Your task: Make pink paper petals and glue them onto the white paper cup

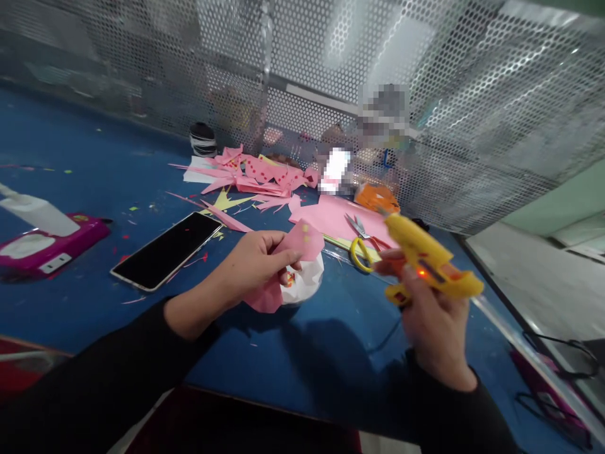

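My left hand [253,261] is closed on a piece of pink paper [302,243] with yellow dots, held above a white paper piece [307,284] on the blue table [293,353]. My right hand [432,325] grips a yellow hot glue gun [425,255], its nozzle pointing up and left toward the pink paper and an orange light glowing on its side. A gap separates the nozzle from the paper.
A black phone [167,249] lies left of my hands. Yellow-handled scissors [362,239] rest on a pink sheet [331,217]. Pink paper scraps [258,173] pile at the back, by a perforated metal screen [331,69]. A pink wipes pack [45,246] sits far left.
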The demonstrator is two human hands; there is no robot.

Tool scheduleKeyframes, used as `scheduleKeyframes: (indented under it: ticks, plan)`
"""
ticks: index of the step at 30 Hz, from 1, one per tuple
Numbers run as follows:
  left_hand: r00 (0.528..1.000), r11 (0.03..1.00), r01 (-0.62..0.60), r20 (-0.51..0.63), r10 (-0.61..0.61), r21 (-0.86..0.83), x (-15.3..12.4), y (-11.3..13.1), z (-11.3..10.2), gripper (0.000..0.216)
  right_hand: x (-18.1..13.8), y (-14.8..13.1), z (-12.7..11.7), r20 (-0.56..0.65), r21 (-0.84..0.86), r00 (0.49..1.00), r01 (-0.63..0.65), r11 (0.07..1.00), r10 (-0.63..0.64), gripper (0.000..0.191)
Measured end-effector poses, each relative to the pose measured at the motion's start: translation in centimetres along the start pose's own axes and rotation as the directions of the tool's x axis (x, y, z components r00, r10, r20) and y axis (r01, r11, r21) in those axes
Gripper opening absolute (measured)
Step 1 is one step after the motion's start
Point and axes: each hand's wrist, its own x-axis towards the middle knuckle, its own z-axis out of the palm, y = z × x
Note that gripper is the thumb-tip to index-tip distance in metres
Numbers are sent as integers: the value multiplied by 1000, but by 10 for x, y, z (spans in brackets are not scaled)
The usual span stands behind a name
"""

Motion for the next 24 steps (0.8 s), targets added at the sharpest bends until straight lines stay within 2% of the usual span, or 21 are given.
scheduleKeyframes:
  ticks: [3, 7, 14, 24]
  plan:
    - [1000, 999, 4, 8, -4, -32, -1, 1, 1, 16, -27, -6, 22, 213, 12, 975, 58, 998, -59, 18]
    - [1000, 998, -15, -11, 14, -55, -2, 2, 1, 17, -38, -4, 27, 326, -124, 934, 192, 974, -142, 11]
    - [999, 999, -53, 4, 53, -1, -3, -1, 0, 18, -37, -9, 28, 369, -225, 908, 293, 929, -197, 4]
    - [997, 997, -74, -14, 74, 21, -4, 1, 2, 21, -38, -10, 30, 372, -277, 916, 265, 924, -151, 4]
